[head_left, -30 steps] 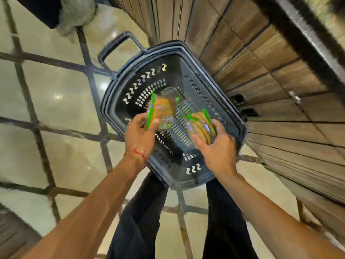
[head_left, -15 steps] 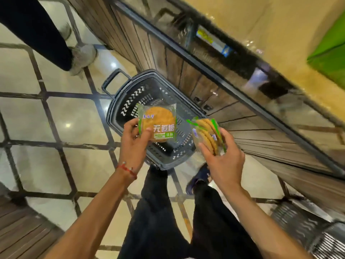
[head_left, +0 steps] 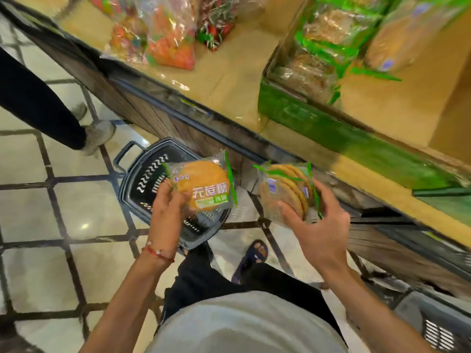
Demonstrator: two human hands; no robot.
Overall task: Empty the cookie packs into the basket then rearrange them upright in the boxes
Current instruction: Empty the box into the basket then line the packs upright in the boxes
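My left hand [head_left: 168,210] grips one round cookie pack [head_left: 204,186] with green trim, its printed face turned toward me. My right hand [head_left: 318,222] holds a stack of several cookie packs [head_left: 285,192] on edge. Both are lifted above the dark plastic basket [head_left: 142,179], which sits on the floor against the counter base. On the counter at upper right stands a green-fronted cardboard box [head_left: 339,133] with more cookie packs [head_left: 328,39] inside, blurred.
Colourful candy bags [head_left: 163,31] lie on the counter at the top. Another person's leg and shoe [head_left: 96,136] stand on the tiled floor at left. My sandalled foot [head_left: 251,258] is below the basket. A second basket [head_left: 441,332] shows at bottom right.
Both hands have risen out of the basket with their cookie packs, and my view has tilted up from the basket to the counter and its boxes.
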